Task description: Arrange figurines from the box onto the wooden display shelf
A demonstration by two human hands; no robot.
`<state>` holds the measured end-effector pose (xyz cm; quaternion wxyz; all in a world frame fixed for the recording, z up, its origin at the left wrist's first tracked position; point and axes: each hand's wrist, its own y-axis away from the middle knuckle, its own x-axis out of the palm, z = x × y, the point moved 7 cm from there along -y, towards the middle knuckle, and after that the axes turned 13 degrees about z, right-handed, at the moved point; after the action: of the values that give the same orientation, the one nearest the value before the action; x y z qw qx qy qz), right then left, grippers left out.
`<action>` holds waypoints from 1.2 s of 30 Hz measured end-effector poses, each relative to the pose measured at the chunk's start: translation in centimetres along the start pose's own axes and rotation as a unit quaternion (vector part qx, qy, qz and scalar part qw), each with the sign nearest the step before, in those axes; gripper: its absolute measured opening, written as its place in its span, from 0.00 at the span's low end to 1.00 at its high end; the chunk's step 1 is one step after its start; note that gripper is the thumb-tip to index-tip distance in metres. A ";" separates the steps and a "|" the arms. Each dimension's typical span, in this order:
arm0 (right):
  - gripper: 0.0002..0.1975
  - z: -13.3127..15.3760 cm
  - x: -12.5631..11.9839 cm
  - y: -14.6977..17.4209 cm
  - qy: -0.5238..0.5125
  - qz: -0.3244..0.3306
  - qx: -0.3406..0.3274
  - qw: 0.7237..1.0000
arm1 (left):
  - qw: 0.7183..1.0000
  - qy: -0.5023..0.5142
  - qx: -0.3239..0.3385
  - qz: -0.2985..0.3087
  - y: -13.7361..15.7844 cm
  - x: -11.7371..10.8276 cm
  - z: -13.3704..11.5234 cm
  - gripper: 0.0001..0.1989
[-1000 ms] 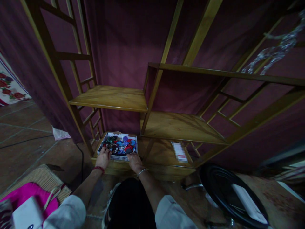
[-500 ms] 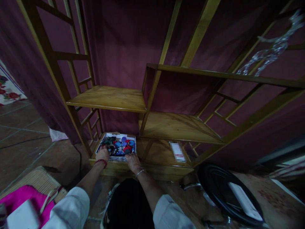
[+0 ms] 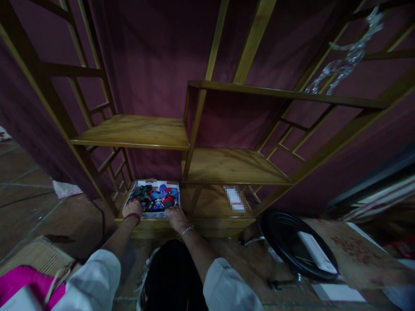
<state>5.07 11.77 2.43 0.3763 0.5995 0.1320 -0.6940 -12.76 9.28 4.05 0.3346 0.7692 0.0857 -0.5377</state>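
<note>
A shallow white cardboard box (image 3: 158, 214) sits on the bottom shelf at the left, filled with a jumble of small red, blue, purple and dark items (image 3: 158, 198). Its front left corner is in my left hand (image 3: 132, 208), which wears a red bead bracelet. At the front right corner, my right hand (image 3: 176, 217) grips the rim, a silver bangle on its wrist. The fingertips of both hands are partly lost in shadow among the contents.
A wooden display shelf (image 3: 139, 131) rises around the box, its upper board close above. A white packet (image 3: 235, 198) lies farther right on the bottom board. A black round stool (image 3: 269, 229) bearing a white box (image 3: 316, 250) stands right; a woven mat (image 3: 39, 255) lies left.
The view has turned to the right, so the shelf and box appear farther left. Both hands stay at the box's front corners, and the box keeps its place on the shelf.
</note>
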 end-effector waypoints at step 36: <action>0.10 -0.2 0.3 0.0 -0.002 -0.002 -0.014 1.000 | 0.998 0.050 -0.024 0.038 -2.0 0.7 0.7 0.21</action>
<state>5.22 11.82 2.14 0.3840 0.5927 0.1423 -0.6935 -13.97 10.17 2.43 0.3679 0.7895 0.0859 -0.4837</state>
